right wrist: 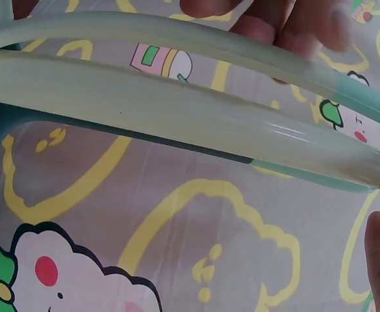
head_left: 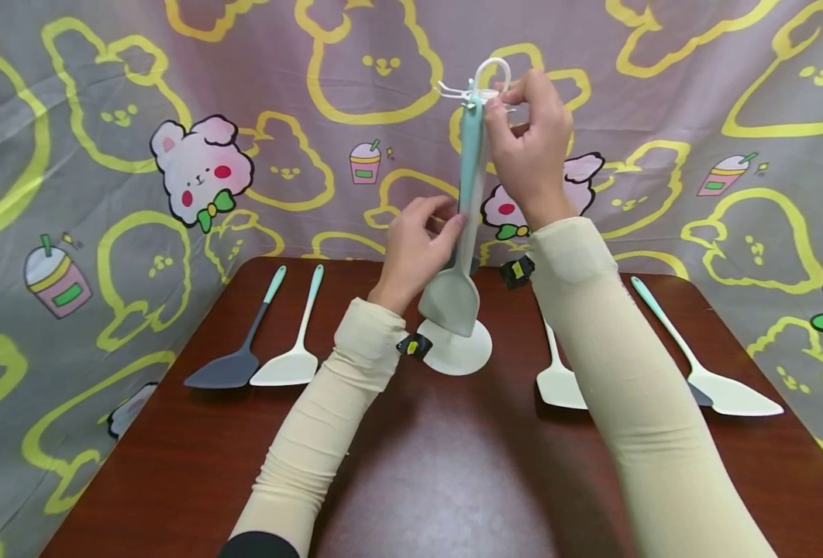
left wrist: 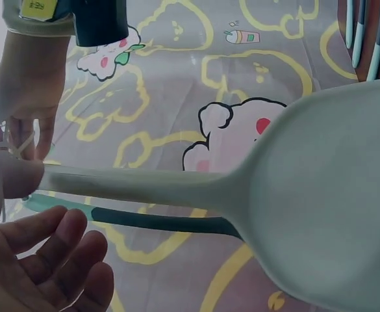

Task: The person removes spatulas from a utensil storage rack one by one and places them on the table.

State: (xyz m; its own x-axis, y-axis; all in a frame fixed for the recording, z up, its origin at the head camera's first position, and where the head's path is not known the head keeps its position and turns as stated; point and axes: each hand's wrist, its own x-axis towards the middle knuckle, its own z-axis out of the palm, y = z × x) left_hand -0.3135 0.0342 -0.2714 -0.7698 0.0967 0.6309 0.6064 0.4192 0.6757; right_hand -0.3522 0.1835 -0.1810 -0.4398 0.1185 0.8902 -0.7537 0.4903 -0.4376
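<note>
A white stand (head_left: 498, 65) with a curved top loop and small hooks rises from a round base (head_left: 474, 353). On it hangs a spatula (head_left: 453, 302) with a teal handle end and a pale blade, hanging just over the base. Behind it, in the left wrist view, is a dark-shafted spatula (left wrist: 164, 221). My right hand (head_left: 537, 139) pinches the stand at its hooks with thumb and index finger. Beside the hanging handles is my left hand (head_left: 414, 242), its thumb at the pale shaft and its fingers loosely bent below, apart from the thumb.
On the brown table (head_left: 425, 473), a dark grey spatula (head_left: 233, 368) and a white spatula (head_left: 289, 366) lie at left. At right lie a white spatula (head_left: 558, 384), another white spatula (head_left: 732, 394) and a dark blade (head_left: 700, 395) partly under it. A patterned curtain (head_left: 397, 46) surrounds the table.
</note>
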